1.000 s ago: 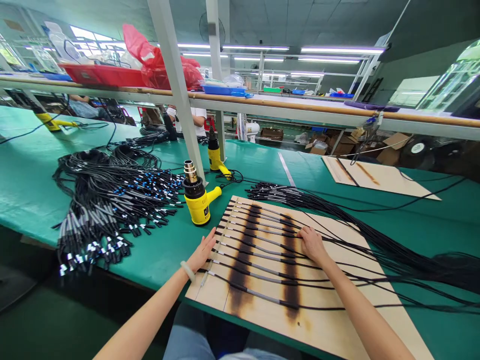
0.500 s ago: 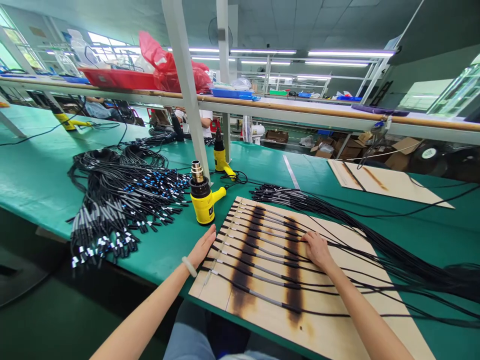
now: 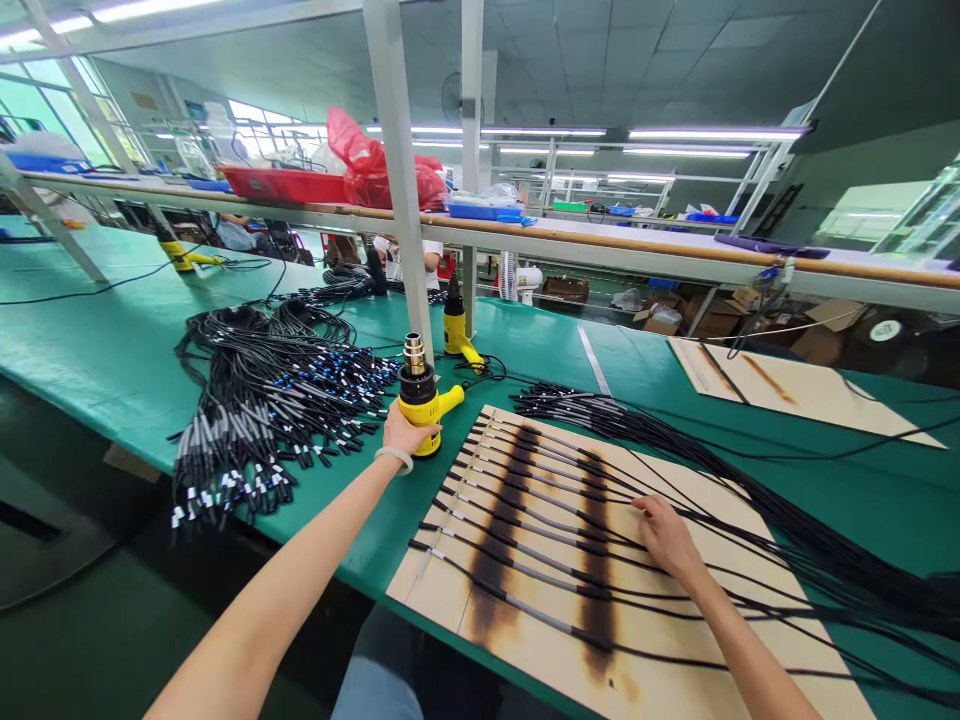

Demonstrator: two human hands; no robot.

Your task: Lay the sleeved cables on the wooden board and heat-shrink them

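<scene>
The yellow heat gun point(image 3: 421, 405) stands mid-frame — the left hand point(image 3: 407, 432) is wrapped round it. Lower right, the right hand point(image 3: 667, 537) is at black wires point(image 3: 538, 555) on a board point(image 3: 540, 672) — pinching or not, I can't tell. Grabbing seems the step; lifting would need a firm hold.

The green bench top point(image 3: 637, 355) carries a yellow heat gun point(image 3: 424, 403), nozzle up, and 2 farther heat guns point(image 3: 454, 332). A pale wooden board point(image 3: 547, 655) with 2 scorched bands lies flat at the near edge. A cable pile point(image 3: 262, 370) rests at left; a cable bundle point(image 3: 577, 402) extends right behind the board. A metal strip point(image 3: 594, 362) and another wooden board point(image 3: 817, 395) lie farther back.
</scene>
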